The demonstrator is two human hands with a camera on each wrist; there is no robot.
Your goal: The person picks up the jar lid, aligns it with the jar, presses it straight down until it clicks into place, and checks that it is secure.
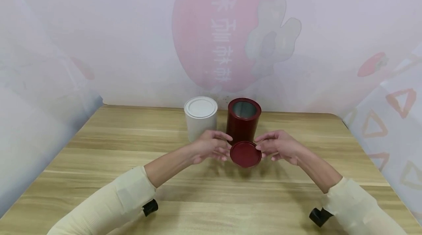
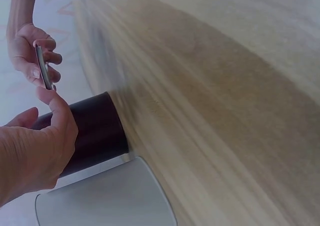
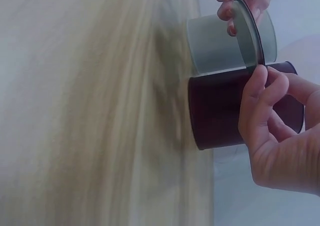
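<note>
Two round canisters stand on a light wooden table [image 1: 99, 176], with a pale printed backdrop [image 1: 132, 37] rising behind the table's far edge; the backdrop bears a large pink shape with faint lettering.

Taking the dark red canister [image 1: 243, 121] as the landmark: it stands upright near the far middle of the table, its top open so the silvery inside shows. Just to its left, close beside it, stands a white canister [image 1: 200, 117] of about the same size, with its white lid on.

Directly in front of the red canister, held off the table, is a round dark red lid [image 1: 245, 154]. It is tilted so its flat face turns toward the head camera. Both of the person's hands grip it by the rim. The left hand [image 1: 211, 146], reaching in from the left of the red canister, has thumb and fingertips curled against the lid's left edge. The right hand [image 1: 280, 146], reaching in from the right, pinches the lid's right edge between thumb and fingers.

Both forearms wear cream sleeves [image 1: 115, 198], and a small black fitting [image 1: 150, 207] sits at each cuff, well in front of the red canister.
</note>
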